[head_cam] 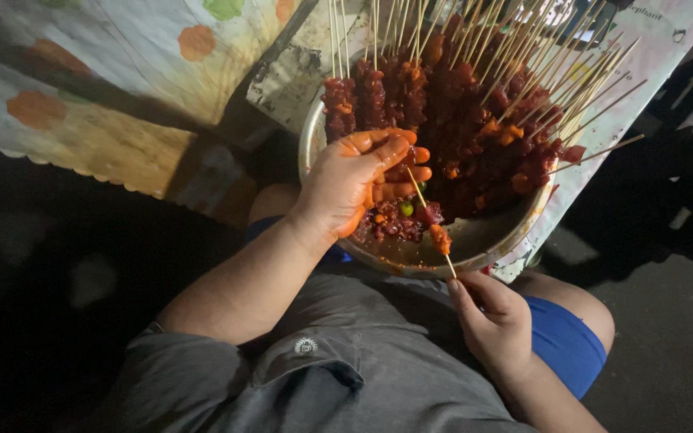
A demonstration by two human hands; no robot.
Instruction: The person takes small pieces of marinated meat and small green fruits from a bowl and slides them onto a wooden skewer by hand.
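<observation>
skewer [431, 220] – tip up-left, steep diagonal | right hand [495, 321] pinches base | left hand [358, 180] grips meat [411, 220]

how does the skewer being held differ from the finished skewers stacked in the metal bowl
The thin wooden skewer in hand carries only a piece or two of red marinated meat; the finished skewers are packed along much of their length. It is held between the left hand and right hand; they rest in the round metal bowl. Both share the same reddish meat.
</observation>
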